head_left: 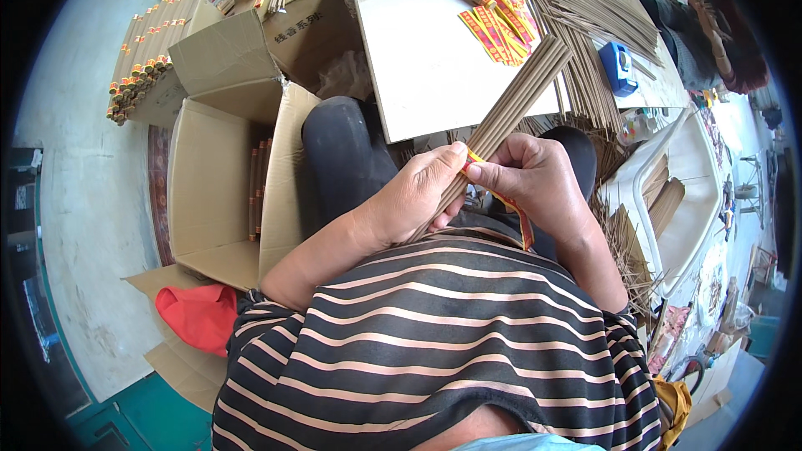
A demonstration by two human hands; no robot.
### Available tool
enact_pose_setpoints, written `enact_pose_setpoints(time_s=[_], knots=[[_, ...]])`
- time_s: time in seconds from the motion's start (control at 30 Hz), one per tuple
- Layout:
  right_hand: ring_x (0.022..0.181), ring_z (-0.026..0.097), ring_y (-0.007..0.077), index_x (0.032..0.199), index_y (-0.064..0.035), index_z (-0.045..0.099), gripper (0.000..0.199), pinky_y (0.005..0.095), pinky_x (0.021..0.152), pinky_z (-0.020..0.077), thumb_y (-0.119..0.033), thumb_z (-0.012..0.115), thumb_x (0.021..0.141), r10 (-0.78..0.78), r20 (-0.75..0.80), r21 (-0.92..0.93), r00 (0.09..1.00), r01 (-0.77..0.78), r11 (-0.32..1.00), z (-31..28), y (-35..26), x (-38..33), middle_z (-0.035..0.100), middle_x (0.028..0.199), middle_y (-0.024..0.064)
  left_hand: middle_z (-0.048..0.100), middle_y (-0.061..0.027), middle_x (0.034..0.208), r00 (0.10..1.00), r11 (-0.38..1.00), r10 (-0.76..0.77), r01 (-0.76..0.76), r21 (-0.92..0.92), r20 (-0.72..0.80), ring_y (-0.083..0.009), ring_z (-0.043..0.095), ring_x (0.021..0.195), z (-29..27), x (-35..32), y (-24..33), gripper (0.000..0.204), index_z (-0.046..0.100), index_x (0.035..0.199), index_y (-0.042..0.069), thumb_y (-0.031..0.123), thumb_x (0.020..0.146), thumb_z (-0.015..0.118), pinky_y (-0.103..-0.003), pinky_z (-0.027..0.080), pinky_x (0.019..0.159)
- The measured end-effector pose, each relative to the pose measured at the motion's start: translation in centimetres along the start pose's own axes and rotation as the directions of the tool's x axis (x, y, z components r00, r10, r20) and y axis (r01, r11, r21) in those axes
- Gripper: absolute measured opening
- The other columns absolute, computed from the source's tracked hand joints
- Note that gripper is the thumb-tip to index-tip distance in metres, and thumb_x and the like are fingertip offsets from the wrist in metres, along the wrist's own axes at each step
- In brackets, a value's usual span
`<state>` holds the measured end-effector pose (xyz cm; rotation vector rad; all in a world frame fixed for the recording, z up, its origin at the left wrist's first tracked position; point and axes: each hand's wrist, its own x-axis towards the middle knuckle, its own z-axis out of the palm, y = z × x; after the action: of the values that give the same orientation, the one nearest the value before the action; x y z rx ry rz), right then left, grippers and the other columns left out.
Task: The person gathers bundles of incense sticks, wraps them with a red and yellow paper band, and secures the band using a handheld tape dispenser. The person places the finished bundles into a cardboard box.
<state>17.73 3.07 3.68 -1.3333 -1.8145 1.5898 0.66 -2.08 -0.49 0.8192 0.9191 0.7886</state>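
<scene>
A bundle of brown incense sticks (520,92) slants up and away in front of my chest. My left hand (415,192) is closed round its lower part, thumb pressed on top. With thumb and fingers pinched, my right hand (539,179) holds a red and yellow paper band (525,221) that passes round the sticks near my left thumb. The band's loose end hangs below my right hand. Beyond the hands, more such paper bands (505,21) lie heaped on the white table (409,75), beside loose incense sticks (597,0).
On the left stands an open cardboard box (209,184) with several banded bundles inside. Behind it, banded bundles (150,50) are stacked. A blue tape dispenser (616,68) sits at the table's right edge. To the right is a white tub (685,200) with sticks. Another person (710,25) is at far right.
</scene>
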Motion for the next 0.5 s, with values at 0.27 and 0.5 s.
enact_pose_setpoints(time_s=[0.27, 0.5], knots=[[0.053, 0.048, 0.0048, 0.072, 0.0003, 0.059, 0.028, 0.0184, 0.045, 0.0385, -0.023, 0.073, 0.076, 0.002, -0.036, 0.044, 0.999, -0.001, 0.999, 0.52, 0.58, 0.16, 0.055, 0.060, 0.0008, 0.043, 0.0015, 0.059, 1.000, 0.998, 0.020, -0.021, 0.055, 0.007, -0.0031, 0.039, 0.046, 0.25, -0.10, 0.21, 0.049, 0.046, 0.092, 0.006, 0.050, 0.095, 0.025, -0.015, 0.035, 0.042], [0.058, 0.051, 0.0065, 0.074, 0.0008, 0.060, 0.027, 0.0206, 0.051, 0.0431, -0.022, 0.073, 0.075, -0.033, -0.017, 0.026, 0.999, 0.033, 0.999, 0.34, 0.78, 0.17, 0.058, 0.064, 0.0025, 0.044, 0.0010, 0.059, 0.999, 1.000, -0.019, 0.019, 0.009, -0.026, -0.0034, 0.039, 0.044, 0.32, -0.13, 0.06, 0.047, 0.047, 0.091, 0.006, 0.048, 0.096, 0.027, -0.015, 0.035, 0.041]])
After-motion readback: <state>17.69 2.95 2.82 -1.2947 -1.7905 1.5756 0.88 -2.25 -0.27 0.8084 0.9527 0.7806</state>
